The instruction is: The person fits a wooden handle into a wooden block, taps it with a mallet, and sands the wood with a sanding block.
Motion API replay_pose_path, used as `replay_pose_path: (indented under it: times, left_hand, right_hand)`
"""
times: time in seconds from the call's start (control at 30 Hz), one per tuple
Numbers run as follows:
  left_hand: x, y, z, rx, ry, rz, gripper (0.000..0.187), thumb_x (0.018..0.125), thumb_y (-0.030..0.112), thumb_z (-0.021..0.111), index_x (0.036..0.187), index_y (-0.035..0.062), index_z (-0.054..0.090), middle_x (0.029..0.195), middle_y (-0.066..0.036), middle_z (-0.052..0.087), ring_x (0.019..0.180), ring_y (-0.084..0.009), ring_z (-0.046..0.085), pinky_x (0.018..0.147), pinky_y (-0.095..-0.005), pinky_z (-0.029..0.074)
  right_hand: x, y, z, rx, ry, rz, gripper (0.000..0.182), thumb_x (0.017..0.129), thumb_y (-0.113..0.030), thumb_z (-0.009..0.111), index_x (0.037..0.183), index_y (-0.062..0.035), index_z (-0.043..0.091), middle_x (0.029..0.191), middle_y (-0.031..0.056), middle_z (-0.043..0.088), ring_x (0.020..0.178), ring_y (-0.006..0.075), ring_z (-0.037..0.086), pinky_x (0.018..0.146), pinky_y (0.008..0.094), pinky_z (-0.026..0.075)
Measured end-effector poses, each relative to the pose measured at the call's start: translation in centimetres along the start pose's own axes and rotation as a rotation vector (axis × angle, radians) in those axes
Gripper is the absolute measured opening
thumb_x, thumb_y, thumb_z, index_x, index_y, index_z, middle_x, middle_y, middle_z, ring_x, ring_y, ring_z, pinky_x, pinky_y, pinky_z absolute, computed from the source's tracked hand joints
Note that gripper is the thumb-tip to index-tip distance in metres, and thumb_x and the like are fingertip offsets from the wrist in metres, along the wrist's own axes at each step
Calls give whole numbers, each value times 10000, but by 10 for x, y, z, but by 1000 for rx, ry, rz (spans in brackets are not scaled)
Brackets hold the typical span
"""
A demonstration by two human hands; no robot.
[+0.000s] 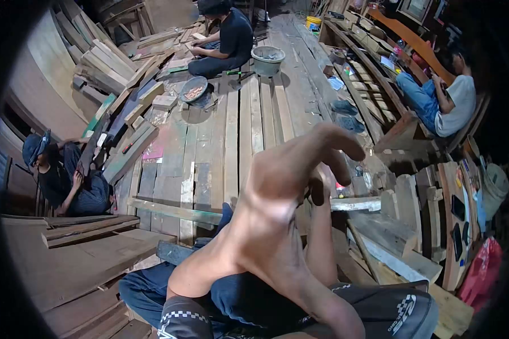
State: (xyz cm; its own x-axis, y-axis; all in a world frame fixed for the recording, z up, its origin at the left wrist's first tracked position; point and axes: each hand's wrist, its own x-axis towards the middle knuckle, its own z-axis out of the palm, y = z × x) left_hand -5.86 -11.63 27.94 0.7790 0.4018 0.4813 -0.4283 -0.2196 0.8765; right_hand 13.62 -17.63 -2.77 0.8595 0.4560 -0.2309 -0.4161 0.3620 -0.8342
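Left hand (head view): the left hand looms close to the lens, thumb stretched toward the lower right, well apart from the bent fingers.
Right hand: behind those fingers, the right hand shows only in part above its raised forearm; I cannot tell whether its fingers are spread or pressed together.
Pale strip of wood: the strip lies beyond and below the left fingertips, just right of the right forearm.
Greenish plank: this plank lies left of the hands; whether it joins the strip behind them cannot be seen.
Red object: a small thing shows below the left fingertips, too small to make out.
Hidden or cut off: the hands cover the middle of the plank floor; dark corners crop the stacked timber and the pink bag.
People: three others, seated: one in black, one in a blue cap, one in jeans.
Containers: one grey bucket, one yellow bucket, one basin of small pale pieces.
Sandals: two, dark, near the right-hand timber frame.
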Motion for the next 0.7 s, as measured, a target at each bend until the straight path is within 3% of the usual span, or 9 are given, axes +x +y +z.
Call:
replay_pose_path:
  times: [0.13, 0.23, 0.33, 0.43, 0.53, 0.6, 0.63, 0.7]
  left_hand:
    - [-1, -6, 2, 78, 13, -88, 505, 803, 480, 519, 1041, 45, 611, 834, -40, 646, 643, -70, 567, 543, -189, 376]
    - [-2, -11, 0, 23, 4, -92, 513, 798, 483, 518, 1045, 43, 610, 835, -40, 647, 639, -69, 567, 545, -185, 376]
    - [2, -7, -3, -5, -1, -82, 528, 788, 493, 519, 1047, 42, 609, 833, -38, 646, 637, -69, 567, 545, -184, 377]
    - [4, -14, -3, -12, -11, -122, 544, 778, 504, 520, 1050, 42, 609, 831, -37, 645, 635, -68, 566, 546, -183, 378]
    - [3, -13, -1, -19, -19, -125, 559, 769, 514, 521, 1053, 41, 608, 829, -35, 644, 633, -68, 566, 546, -181, 379]
    - [3, -9, 0, -21, -24, -101, 569, 762, 521, 521, 1055, 41, 608, 828, -34, 643, 632, -68, 566, 547, -181, 380]
    - [3, -7, -1, -23, -26, -98, 574, 759, 524, 522, 1056, 41, 608, 827, -34, 642, 631, -68, 566, 547, -180, 380]
    - [3, -9, -3, -32, -27, -114, 585, 753, 531, 522, 1058, 40, 608, 826, -33, 642, 630, -67, 565, 547, -179, 381]
  right_hand:
    - [-1, -13, -11, 23, 36, -40, 184, 821, -168, 681, 935, -40, 614, 717, 56, 603, 489, 155, 552, 431, 297, 456]
    - [5, -5, -15, -7, 99, 86, 218, 820, -159, 677, 990, -43, 603, 745, 62, 606, 554, 169, 583, 482, 302, 469]
    - [15, 2, -19, 124, 8, 172, 203, 821, -155, 677, 985, -60, 604, 750, 50, 600, 537, 160, 566, 469, 279, 455]
    - [-3, -15, -4, 7, 105, 18, 187, 819, -151, 680, 963, -59, 604, 745, 49, 599, 519, 155, 556, 451, 266, 447]
    - [4, -9, -14, 46, 56, 81, 156, 818, -152, 688, 908, -57, 603, 714, 50, 595, 522, 153, 568, 453, 276, 463]
    - [7, -2, -5, 187, 84, -9, 151, 821, -148, 685, 903, -52, 601, 697, 53, 593, 505, 156, 566, 461, 278, 475]
    - [1, -11, -3, 138, 117, 98, 155, 819, -140, 686, 909, -50, 598, 699, 51, 588, 499, 156, 563, 475, 276, 482]
    - [-1, -11, -7, 97, 66, 75, 164, 813, -137, 690, 915, -50, 595, 703, 50, 585, 510, 154, 567, 482, 278, 485]
